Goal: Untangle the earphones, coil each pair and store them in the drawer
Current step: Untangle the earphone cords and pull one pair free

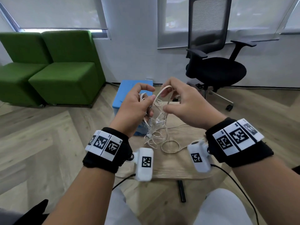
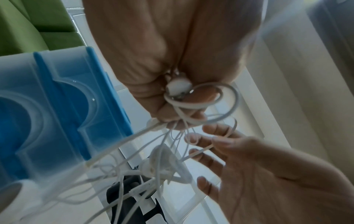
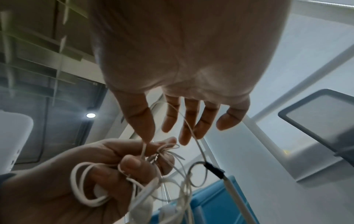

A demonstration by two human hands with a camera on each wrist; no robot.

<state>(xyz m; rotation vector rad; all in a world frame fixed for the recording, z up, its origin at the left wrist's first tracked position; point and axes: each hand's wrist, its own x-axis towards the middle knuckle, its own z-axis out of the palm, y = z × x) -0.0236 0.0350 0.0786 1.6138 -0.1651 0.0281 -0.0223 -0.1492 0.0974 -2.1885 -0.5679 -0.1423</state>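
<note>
A tangle of white earphones (image 1: 152, 135) hangs from my hands down to a small wooden table (image 1: 178, 168). My left hand (image 1: 138, 106) grips a bunch of the cables, with one earbud (image 2: 178, 86) pressed in its fist. My right hand (image 1: 183, 104) is beside it with fingers spread and relaxed. A cable loop (image 1: 164, 88) arcs from my left thumb over the right fingers (image 3: 189, 121). A coiled bunch (image 3: 84, 186) sticks out of the left hand (image 3: 57, 181). The blue drawer unit (image 1: 128, 88) stands just behind my hands.
One loose cable loop (image 1: 170, 146) lies on the table. Green seats (image 1: 48, 70) stand at the left and a black office chair (image 1: 215, 67) at the right. A black pen-like object (image 1: 181, 190) lies on the floor by the table's near edge.
</note>
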